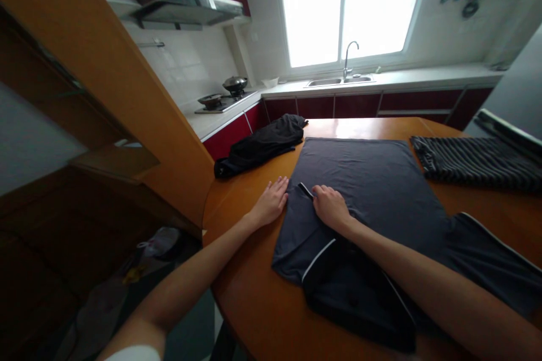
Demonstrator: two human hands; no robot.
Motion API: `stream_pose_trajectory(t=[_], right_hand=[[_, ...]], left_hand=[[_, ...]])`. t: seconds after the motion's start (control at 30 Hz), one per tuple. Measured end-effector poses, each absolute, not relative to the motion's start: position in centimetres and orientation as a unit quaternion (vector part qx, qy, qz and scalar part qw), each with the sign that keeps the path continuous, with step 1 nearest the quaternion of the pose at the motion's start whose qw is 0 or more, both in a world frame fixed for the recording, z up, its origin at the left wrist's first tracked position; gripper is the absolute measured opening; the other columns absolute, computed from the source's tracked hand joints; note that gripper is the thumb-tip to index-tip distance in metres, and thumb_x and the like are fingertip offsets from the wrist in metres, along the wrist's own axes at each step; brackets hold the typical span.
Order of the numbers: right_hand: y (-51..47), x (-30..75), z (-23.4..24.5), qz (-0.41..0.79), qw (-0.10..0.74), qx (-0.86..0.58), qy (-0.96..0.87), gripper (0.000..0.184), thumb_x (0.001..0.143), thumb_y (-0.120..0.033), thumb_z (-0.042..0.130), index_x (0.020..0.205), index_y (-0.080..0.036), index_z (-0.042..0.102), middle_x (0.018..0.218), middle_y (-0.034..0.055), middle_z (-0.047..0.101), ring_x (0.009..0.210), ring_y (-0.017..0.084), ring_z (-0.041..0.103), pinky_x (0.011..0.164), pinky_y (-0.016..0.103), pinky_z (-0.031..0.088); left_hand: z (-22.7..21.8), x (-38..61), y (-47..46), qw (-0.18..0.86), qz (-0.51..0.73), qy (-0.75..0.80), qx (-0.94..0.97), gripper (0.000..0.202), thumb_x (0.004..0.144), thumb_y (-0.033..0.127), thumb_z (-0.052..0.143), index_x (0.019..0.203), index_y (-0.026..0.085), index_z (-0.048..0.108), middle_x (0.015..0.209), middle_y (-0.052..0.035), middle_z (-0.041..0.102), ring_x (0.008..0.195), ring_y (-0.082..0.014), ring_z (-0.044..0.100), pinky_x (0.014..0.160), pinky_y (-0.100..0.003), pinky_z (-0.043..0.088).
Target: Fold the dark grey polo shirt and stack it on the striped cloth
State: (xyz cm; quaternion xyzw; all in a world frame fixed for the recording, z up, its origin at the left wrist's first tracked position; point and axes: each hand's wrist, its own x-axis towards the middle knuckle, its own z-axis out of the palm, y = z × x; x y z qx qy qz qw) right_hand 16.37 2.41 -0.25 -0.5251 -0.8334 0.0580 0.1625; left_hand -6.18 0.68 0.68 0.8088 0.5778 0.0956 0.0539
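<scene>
A dark grey shirt point(372, 180) with white piping lies spread flat on a round wooden table point(249, 293). My left hand point(271, 201) rests palm down at the shirt's left edge, fingers stretched out and touching the cloth. My right hand point(331, 205) presses on the shirt just to the right of it, fingers curled at a folded sleeve edge with white trim. My right forearm lies across the shirt's collar end near me.
A crumpled black garment point(262, 144) lies at the table's far left. A striped folded garment point(478, 161) lies at the far right. Beyond are a kitchen counter with a sink point(339, 81), a stove point(222, 101) and a window. A wooden cabinet point(105, 84) stands at left.
</scene>
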Motion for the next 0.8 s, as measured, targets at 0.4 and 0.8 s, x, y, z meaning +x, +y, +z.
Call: stream_pose_trajectory(t=[0.4, 0.8], right_hand=[[2.4, 16.5, 0.1, 0.06, 0.155, -0.523, -0.836, 0.025, 0.099, -0.02, 0.041, 0.108, -0.02, 0.064, 0.108, 0.01, 0.067, 0.101, 0.023, 0.061, 0.085, 0.031, 0.041], [2.8, 16.7, 0.7, 0.118, 0.193, -0.526, -0.82, 0.028, 0.095, -0.017, 0.045, 0.11, -0.019, 0.068, 0.111, 0.0098, 0.07, 0.104, 0.022, 0.063, 0.089, 0.029, 0.043]], left_hand=[[0.8, -4.8, -3.6, 0.104, 0.023, 0.448, 0.888, 0.07, 0.102, 0.055, 0.037, 0.161, 0.025, 0.015, 0.167, -0.009, 0.012, 0.154, -0.0275, 0.004, 0.123, -0.053, 0.008], [4.1, -6.3, -8.1, 0.171, 0.014, 0.364, 0.915, 0.06, 0.106, 0.043, 0.032, 0.16, 0.032, 0.01, 0.166, -0.0024, 0.014, 0.153, -0.0243, 0.008, 0.125, -0.05, 0.008]])
